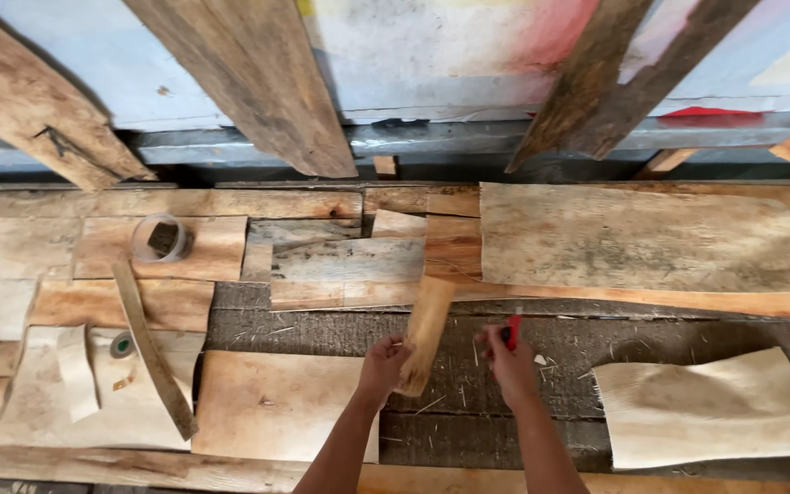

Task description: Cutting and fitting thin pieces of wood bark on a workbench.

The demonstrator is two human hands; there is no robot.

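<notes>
Fingers [386, 352] of my left hand [381, 366] clamp the wood strip [425, 331] steady on the surface [322, 334]; my right hand [507, 361] grips a red tool [513, 329] for working it.

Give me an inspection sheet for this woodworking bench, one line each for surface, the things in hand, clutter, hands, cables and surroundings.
Surface: rough wooden bench, dark middle strip strewn with chips and fibres.
Job's things: short pale wood piece, held at its near end and angled away; small red tool, mostly hidden in the fist.
Clutter: clear tape roll, small greenish roll, long thin strip, flat offcuts, pale curved slab at right.
Hands: left hand grips the wood piece; right hand closed on the red tool.
Cables: nothing seen.
Surroundings: weathered planks leaning against a painted wall behind the bench.
</notes>
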